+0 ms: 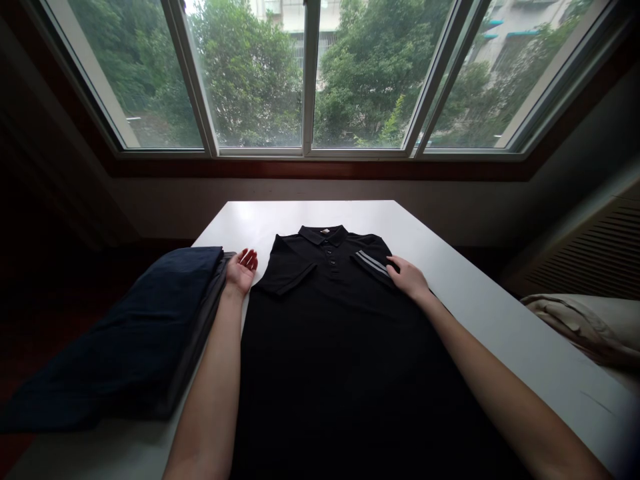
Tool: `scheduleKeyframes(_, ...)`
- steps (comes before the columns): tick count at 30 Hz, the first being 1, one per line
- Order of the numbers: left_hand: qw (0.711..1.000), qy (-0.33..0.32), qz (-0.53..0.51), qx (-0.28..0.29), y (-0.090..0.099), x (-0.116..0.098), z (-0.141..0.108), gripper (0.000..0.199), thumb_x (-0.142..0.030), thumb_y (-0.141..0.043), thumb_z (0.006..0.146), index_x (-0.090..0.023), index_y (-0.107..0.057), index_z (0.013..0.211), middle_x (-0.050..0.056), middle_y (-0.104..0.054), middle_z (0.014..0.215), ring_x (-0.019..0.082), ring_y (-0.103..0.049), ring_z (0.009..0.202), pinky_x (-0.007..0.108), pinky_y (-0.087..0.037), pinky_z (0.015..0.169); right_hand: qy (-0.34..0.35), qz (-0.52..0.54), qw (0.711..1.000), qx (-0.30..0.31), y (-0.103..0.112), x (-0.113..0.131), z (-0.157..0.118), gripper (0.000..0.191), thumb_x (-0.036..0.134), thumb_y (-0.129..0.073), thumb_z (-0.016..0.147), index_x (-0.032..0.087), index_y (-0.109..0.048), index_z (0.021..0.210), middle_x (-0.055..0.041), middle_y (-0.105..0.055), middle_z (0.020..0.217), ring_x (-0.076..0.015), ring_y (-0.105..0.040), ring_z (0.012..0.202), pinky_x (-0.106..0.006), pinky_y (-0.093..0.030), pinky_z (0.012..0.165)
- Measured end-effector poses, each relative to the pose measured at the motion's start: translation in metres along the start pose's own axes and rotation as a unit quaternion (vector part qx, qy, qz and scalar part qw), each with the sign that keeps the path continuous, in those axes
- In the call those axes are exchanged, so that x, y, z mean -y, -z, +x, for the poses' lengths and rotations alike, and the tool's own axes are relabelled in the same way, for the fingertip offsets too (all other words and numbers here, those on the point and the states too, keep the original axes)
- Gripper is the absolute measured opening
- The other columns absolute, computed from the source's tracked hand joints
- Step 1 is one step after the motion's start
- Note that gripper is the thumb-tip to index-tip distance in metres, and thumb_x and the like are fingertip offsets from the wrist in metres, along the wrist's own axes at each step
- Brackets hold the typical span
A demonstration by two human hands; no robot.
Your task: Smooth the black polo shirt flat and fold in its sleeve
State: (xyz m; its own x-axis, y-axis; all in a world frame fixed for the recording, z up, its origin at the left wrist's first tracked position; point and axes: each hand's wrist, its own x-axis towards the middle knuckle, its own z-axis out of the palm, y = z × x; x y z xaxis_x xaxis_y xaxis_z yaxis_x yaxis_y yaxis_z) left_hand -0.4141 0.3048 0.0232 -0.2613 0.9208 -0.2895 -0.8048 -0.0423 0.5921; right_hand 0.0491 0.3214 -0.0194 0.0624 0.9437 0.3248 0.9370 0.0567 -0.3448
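Observation:
A black polo shirt [330,347] lies spread front side up, its collar toward the window and both short sleeves folded inward over the chest. My left hand [242,270] is palm up with fingers apart and slightly curled, holding nothing, between the shirt's left sleeve and a stack of dark folded trousers [150,320]. My right hand [407,275] touches the striped cuff [373,262] of the right sleeve, thumb and fingers closed at its outer edge.
The shirt rests on a white table [310,212], whose far edge faces a wall below a wide window [310,153]. Beige folded cloth [590,320] lies at the right, near a slatted panel [595,247].

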Motion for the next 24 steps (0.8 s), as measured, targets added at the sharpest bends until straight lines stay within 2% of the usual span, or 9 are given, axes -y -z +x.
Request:
scheduleKeyframes(6, 0.999, -0.014, 0.031, 0.004, 0.001, -0.001, 0.001, 0.017, -0.013, -0.044, 0.091, -0.015, -0.06, 0.084, 0.006, -0.065, 0.083, 0.013, -0.066, 0.079, 0.023, -0.053, 0.071, 0.0, 0.0, 1.0, -0.008, -0.001, 0.0, 0.001, 0.043, 0.033, -0.044, 0.089, 0.019, -0.062, 0.125, -0.0088, -0.059, 0.135, -0.0283, -0.056, 0.121, -0.042, -0.044, 0.103)
scheduleKeyframes(11, 0.99, -0.071, 0.117, 0.024, -0.001, 0.012, 0.006, 0.014, -0.008, -0.049, 0.088, -0.016, -0.06, 0.083, 0.005, -0.066, 0.083, 0.012, -0.065, 0.079, 0.023, -0.05, 0.076, 0.005, -0.004, 1.0, -0.01, -0.001, 0.0, 0.0, 0.043, 0.033, -0.043, 0.089, 0.018, -0.063, 0.124, -0.0093, -0.059, 0.134, -0.0281, -0.055, 0.122, -0.042, -0.044, 0.103)
scheduleKeyframes(14, 0.974, -0.115, 0.19, 0.046, -0.002, 0.025, 0.008, 0.017, -0.001, -0.057, 0.081, -0.017, -0.063, 0.082, 0.003, -0.066, 0.083, 0.011, -0.063, 0.08, 0.022, -0.047, 0.079, 0.005, -0.004, 1.0, -0.012, -0.001, 0.0, 0.001, 0.043, 0.033, -0.043, 0.089, 0.019, -0.063, 0.124, -0.0089, -0.059, 0.134, -0.028, -0.056, 0.122, -0.042, -0.044, 0.103)
scheduleKeyframes(18, 0.944, -0.148, 0.282, 0.085, -0.002, 0.037, 0.004, 0.029, 0.01, -0.061, 0.069, -0.019, -0.064, 0.069, 0.003, -0.063, 0.078, 0.014, -0.059, 0.081, 0.022, -0.045, 0.081, 0.002, 0.001, 1.0, -0.017, -0.003, -0.002, 0.002, 0.042, 0.033, -0.043, 0.088, 0.019, -0.063, 0.123, -0.0087, -0.059, 0.134, -0.0281, -0.055, 0.122, -0.042, -0.044, 0.103)
scheduleKeyframes(24, 0.904, -0.196, 0.359, 0.124, -0.004, 0.044, -0.011, 0.036, 0.012, -0.059, 0.064, -0.023, -0.061, 0.06, 0.006, -0.058, 0.082, 0.024, -0.054, 0.106, 0.028, -0.042, 0.096, 0.006, 0.003, 1.0, -0.018, -0.004, -0.003, 0.002, 0.042, 0.033, -0.043, 0.088, 0.019, -0.063, 0.123, -0.0092, -0.06, 0.132, -0.0282, -0.056, 0.12, -0.042, -0.045, 0.102)
